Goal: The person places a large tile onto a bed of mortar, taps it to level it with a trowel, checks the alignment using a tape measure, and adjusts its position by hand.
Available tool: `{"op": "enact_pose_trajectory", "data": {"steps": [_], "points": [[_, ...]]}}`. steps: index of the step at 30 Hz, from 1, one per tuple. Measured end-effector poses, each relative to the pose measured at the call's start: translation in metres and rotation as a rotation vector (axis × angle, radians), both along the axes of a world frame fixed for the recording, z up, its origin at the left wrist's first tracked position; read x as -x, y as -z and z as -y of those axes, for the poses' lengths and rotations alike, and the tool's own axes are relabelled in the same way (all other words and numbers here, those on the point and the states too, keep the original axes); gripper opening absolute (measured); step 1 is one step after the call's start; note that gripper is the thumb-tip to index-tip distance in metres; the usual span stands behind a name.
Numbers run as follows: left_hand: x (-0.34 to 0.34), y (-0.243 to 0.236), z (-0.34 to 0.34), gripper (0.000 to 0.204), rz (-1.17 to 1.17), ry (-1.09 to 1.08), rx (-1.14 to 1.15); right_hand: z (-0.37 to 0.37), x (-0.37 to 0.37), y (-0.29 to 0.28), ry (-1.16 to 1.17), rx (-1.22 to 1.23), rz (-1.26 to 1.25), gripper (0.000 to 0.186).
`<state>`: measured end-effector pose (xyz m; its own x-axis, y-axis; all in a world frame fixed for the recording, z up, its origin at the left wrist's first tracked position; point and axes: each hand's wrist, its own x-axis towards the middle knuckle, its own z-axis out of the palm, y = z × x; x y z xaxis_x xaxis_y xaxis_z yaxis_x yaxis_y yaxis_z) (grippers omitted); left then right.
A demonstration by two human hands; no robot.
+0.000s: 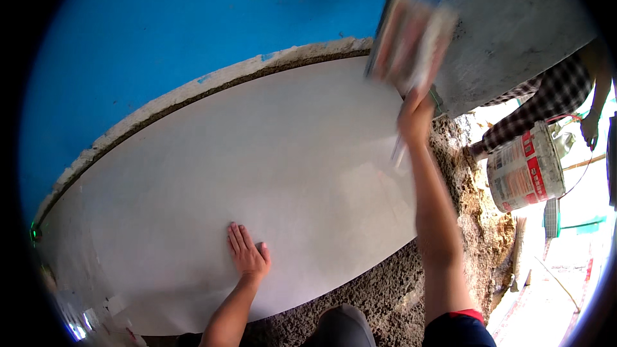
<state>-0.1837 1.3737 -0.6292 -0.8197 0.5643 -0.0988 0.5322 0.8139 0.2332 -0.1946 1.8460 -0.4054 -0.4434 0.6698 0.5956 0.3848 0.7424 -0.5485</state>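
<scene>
A large, smooth grey-white tile slab (308,154) spans the middle of the view. My left hand (247,254) lies flat on its near part, fingers stretched out and thumb apart. My right arm reaches up toward the slab's far right corner. There my right hand (416,119) is closed round the lower end of a flat rectangular paddle-like tool (411,42), with a reddish and whitish face. Motion blurs the tool, so its exact kind and whether it touches the slab cannot be made out.
A blue surface (193,19) lies beyond a rough mortar-edged gap (193,93) along the slab's far side. Coarse mortar (379,292) runs along the near edge. At right, a person in checked trousers (559,93) is beside a stained bucket (524,170). A grey cement-like surface (514,19) rises upper right.
</scene>
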Motion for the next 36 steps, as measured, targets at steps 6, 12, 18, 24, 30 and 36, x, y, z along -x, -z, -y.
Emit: {"op": "enact_pose_trajectory", "data": {"steps": [6, 12, 18, 24, 30, 36], "points": [[0.001, -0.010, 0.000, 0.084, 0.062, -0.004, -0.031, 0.103, -0.158, 0.099, 0.304, 1.250, 0.773, 0.066], [0.006, -0.002, -0.002, 0.081, -0.063, 0.085, -0.027, -0.012, -0.118, -0.012, -0.010, 0.705, 0.399, 0.065], [0.003, 0.007, -0.003, 0.079, -0.111, 0.122, -0.044, 0.031, -0.131, -0.002, 0.183, 0.168, 0.248, 0.050], [0.003, 0.001, -0.003, 0.076, -0.195, 0.195, -0.104, 0.131, -0.244, 0.069, 0.348, 1.251, 0.762, 0.059], [0.000, 0.001, -0.003, 0.074, -0.206, 0.208, -0.106, 0.029, -0.233, -0.051, 0.128, 1.054, 0.291, 0.059], [0.002, 0.005, -0.002, 0.073, -0.174, 0.199, -0.082, 0.044, -0.203, 0.003, 0.340, 0.303, 0.215, 0.048]]}}
